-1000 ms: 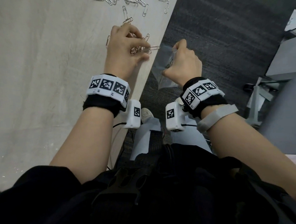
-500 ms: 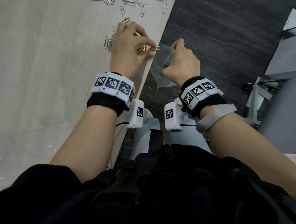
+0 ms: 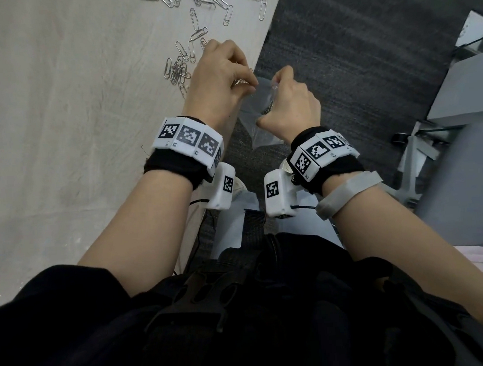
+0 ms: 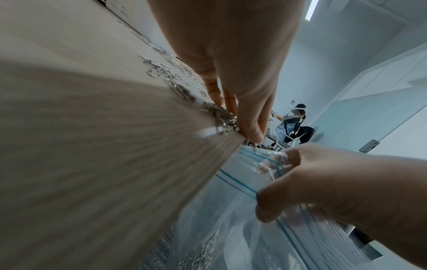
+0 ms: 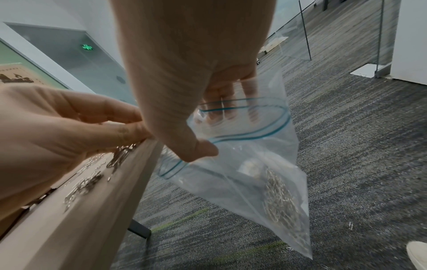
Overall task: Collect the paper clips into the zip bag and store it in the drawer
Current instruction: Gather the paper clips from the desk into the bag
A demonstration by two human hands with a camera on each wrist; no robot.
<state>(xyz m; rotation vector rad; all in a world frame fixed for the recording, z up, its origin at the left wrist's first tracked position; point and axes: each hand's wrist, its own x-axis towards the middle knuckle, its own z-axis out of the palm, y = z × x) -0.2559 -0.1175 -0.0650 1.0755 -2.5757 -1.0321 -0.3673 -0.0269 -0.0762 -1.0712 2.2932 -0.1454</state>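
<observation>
Left hand (image 3: 218, 75) pinching a bunch of paper clips (image 4: 223, 117) at the table (image 3: 64, 136) edge, right hand (image 3: 288, 104) gripping the zip bag (image 5: 249, 164) mouth open just beside, clips lying inside it.

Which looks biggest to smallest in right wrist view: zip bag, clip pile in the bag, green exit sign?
1. zip bag
2. clip pile in the bag
3. green exit sign, far off, so only apparent size.

The left hand (image 4: 231, 64) reaches down to the edge of the pale wood-grain desk (image 4: 92, 146), fingertips (image 4: 251, 131) against a heap of silver wire paper clips (image 4: 221, 118). Just below the edge, the right hand (image 4: 335, 186) pinches the blue-striped rim of a clear plastic zip bag (image 4: 231, 228).
</observation>
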